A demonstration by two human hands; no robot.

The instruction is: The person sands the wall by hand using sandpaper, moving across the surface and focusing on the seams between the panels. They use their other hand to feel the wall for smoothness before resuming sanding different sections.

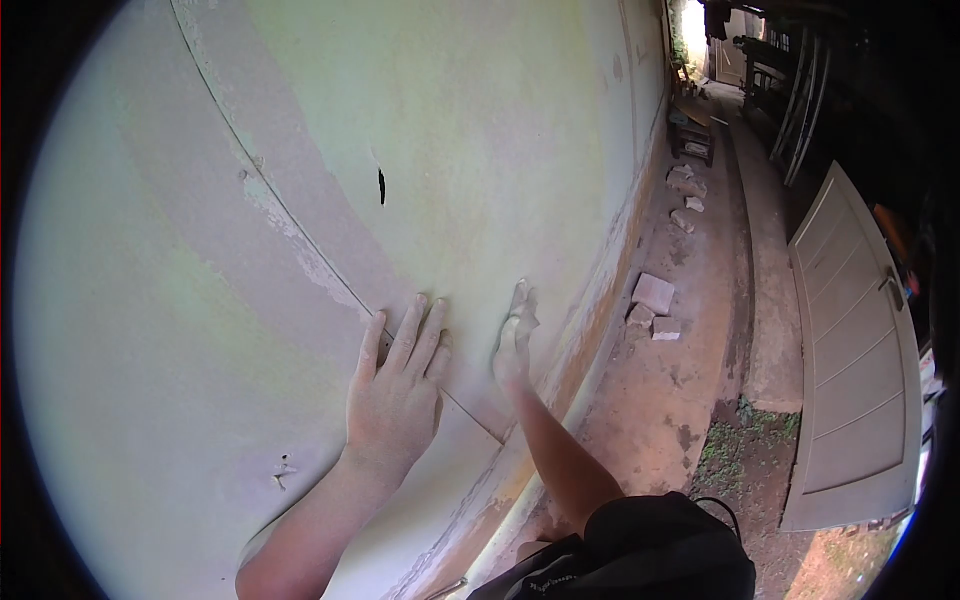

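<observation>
A pale green and grey wall (450, 150) fills the left and middle of the view, with a thin dark seam running diagonally down it. My left hand (398, 385) lies flat against the wall over that seam, fingers spread and dusty. To its right, my right hand (514, 345) is at the wall near its lower edge, its fingers bent around something I cannot make out. A small dark slit shows in the wall above both hands, and a little hole lies at the lower left.
A white panelled door (855, 350) leans at the right. Pale blocks (655, 293) and broken pieces (682, 220) lie on the concrete floor (640, 400) beside the wall. Farther back are stacked items and long poles (803, 110). A black garment shows at the bottom.
</observation>
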